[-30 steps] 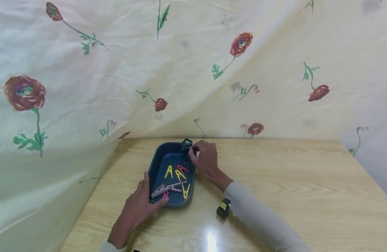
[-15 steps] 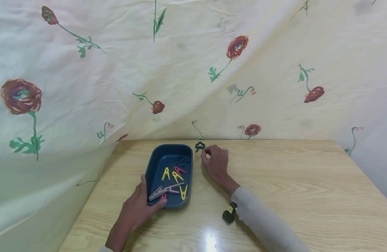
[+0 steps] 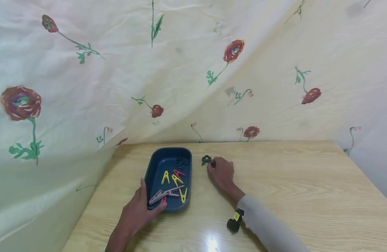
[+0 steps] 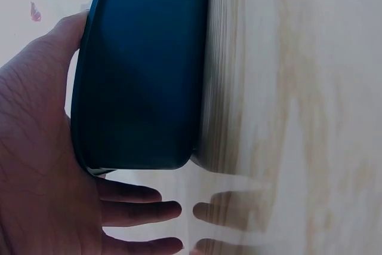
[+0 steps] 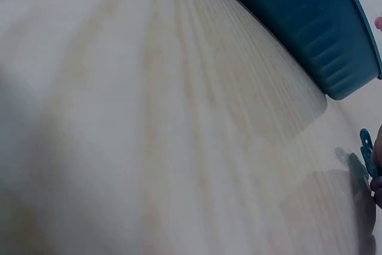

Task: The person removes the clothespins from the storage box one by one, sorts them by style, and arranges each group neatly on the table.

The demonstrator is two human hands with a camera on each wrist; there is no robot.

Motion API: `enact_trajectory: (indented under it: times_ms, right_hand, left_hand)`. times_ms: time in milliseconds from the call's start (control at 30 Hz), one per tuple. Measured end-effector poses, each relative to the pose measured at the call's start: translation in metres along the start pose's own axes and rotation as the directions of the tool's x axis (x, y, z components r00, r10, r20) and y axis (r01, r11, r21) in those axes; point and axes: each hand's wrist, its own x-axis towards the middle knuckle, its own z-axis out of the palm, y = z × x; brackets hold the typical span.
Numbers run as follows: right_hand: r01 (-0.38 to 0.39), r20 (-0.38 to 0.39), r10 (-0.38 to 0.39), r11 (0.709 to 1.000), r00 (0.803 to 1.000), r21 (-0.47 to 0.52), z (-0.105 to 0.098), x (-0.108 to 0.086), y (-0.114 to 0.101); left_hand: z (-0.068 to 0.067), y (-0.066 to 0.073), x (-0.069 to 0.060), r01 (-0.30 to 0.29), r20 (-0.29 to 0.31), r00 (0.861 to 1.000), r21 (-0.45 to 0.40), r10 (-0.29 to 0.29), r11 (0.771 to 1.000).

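The dark green clip (image 3: 206, 159) has gone from over the blue tub (image 3: 168, 153) to low down beside it, so it is out now; the right hand (image 3: 223, 171) pinches it by the bench (image 3: 284, 175), and the left hand (image 3: 137, 212), fingers straight, touches the tub's near corner

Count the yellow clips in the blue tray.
3: one yellow clip near centre, another just right of it, the third closer, by the right wall of the blue tray. More could hide beneath the pale clips.
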Motion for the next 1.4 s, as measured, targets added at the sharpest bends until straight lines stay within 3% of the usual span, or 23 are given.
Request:
enact_trajectory:
  times_ms: [167,433,933,1233,1400]
  right_hand:
    - [0.014,0.022,-0.013,0.998,1.0,-0.059,-0.002,-0.005,-0.001]
    - [0.019,0.037,-0.014,0.992,0.999,-0.123,-0.003,-0.006,-0.004]
    - [-0.03,0.024,0.032,0.998,0.999,-0.06,0.004,-0.009,-0.001]
    - [0.024,-0.032,-0.026,0.998,0.999,-0.058,0.001,-0.003,-0.001]
    - [0.084,-0.064,-0.084,0.996,0.994,-0.016,-0.001,-0.001,-0.01]
  left_hand:
    - [0.001,0.0,-0.001,0.024,0.01,1.0,0.007,-0.024,1.0]
    - [0.001,-0.001,0.0,0.0,-0.004,1.0,0.023,0.0,1.0]
    - [0.002,-0.004,-0.002,0.017,-0.007,1.0,0.009,-0.017,1.0]
    - [0.004,-0.003,0.002,-0.01,-0.037,0.999,0.013,0.01,1.0]
    - [0.004,-0.002,0.001,0.018,-0.026,1.0,0.017,-0.017,1.0]
